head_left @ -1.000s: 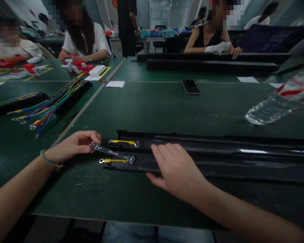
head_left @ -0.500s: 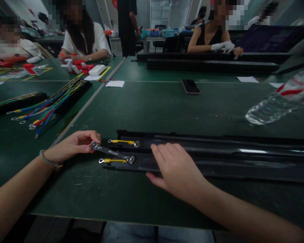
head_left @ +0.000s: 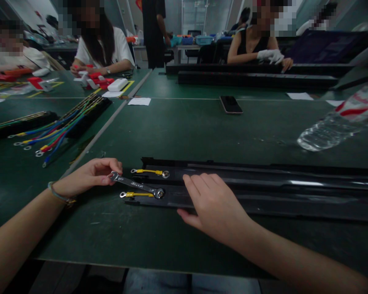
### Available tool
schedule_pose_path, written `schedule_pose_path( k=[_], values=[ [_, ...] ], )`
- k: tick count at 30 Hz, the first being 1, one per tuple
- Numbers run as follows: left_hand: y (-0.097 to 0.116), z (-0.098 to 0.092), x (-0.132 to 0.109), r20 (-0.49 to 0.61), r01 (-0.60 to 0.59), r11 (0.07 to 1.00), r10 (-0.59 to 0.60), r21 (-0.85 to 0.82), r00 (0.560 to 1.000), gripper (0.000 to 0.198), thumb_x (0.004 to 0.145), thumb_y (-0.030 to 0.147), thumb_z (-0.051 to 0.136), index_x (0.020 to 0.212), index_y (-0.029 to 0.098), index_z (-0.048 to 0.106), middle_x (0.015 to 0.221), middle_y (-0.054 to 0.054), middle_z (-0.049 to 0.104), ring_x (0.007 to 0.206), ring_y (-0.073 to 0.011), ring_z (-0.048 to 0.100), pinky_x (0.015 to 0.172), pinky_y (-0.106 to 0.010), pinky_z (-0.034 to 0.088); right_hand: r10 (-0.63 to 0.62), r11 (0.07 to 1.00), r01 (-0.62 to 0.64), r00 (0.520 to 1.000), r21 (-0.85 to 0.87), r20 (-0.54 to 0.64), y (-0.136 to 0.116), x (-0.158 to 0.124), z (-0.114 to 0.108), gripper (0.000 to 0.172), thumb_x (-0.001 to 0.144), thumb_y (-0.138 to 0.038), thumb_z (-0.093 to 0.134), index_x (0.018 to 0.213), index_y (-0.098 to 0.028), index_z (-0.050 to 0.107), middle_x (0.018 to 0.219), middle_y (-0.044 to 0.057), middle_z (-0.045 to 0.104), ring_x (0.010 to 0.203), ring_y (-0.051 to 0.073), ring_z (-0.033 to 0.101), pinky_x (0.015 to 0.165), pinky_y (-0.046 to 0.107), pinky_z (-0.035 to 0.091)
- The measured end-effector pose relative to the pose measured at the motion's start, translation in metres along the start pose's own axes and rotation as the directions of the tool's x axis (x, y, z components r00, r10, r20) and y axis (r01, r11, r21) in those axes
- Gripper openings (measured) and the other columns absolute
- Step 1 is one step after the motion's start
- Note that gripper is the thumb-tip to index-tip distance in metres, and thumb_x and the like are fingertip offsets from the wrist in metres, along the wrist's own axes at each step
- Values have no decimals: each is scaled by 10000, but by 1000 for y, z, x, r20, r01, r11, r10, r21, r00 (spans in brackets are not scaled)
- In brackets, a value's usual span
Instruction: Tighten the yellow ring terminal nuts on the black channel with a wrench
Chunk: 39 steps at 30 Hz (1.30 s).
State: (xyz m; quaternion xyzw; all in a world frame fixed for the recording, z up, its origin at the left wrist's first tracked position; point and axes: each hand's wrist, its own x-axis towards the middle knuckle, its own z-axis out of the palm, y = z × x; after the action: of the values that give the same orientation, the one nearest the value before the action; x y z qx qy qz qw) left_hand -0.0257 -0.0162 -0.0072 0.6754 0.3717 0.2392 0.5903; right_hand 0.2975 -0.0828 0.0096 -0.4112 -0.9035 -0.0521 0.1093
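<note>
A silver combination wrench [head_left: 135, 185] is pinched at its open end by my left hand [head_left: 93, 175]. Its ring end sits around a fastener on the nearer black channel [head_left: 174, 199], at the inner end of a short yellow wire [head_left: 138, 194] with a ring terminal. My right hand [head_left: 214, 204] grips that same channel, fingers over the top and thumb along the near edge. Beside it lies a second black channel [head_left: 251, 171], with another yellow wire [head_left: 150, 172] fixed by a bolt [head_left: 165, 174].
A phone [head_left: 231, 105] lies farther back, and a water bottle [head_left: 340, 114] stands at the right. Colored wires with ring terminals [head_left: 64, 122] rest at the left. Across the table, a gloved person's hand [head_left: 270, 56] touches long black bars [head_left: 257, 77].
Both my hands, the wrench and the channels look unmoved. Across the table, the gloved person's hands have shifted very slightly.
</note>
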Motion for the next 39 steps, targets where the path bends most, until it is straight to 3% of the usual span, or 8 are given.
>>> schedule_pose_path(
  k=[30, 39],
  values=[
    [1, 1, 0, -11, 5, 1000, -5, -10, 1000, 190, 703, 310, 623, 802, 164, 554, 713, 0, 465, 625, -126, 421, 565, -227, 345, 4, 1000, -4, 1000, 1, 9, 0, 0, 0, 539, 777, -427, 437, 1130, -22, 490, 951, 133, 571, 834, 235, 472, 725, 359, 355],
    [0, 0, 0, -4, 12, 1000, -12, 14, 1000, 258, 700, 368, 630, 804, 153, 533, 724, -5, 456, 621, -125, 422, 562, -228, 345, -2, 1000, 2, 1000, -1, -14, 0, 0, 0, 537, 765, -431, 464, 1115, -24, 499, 925, 133, 579, 816, 226, 478, 709, 354, 357]
  ],
)
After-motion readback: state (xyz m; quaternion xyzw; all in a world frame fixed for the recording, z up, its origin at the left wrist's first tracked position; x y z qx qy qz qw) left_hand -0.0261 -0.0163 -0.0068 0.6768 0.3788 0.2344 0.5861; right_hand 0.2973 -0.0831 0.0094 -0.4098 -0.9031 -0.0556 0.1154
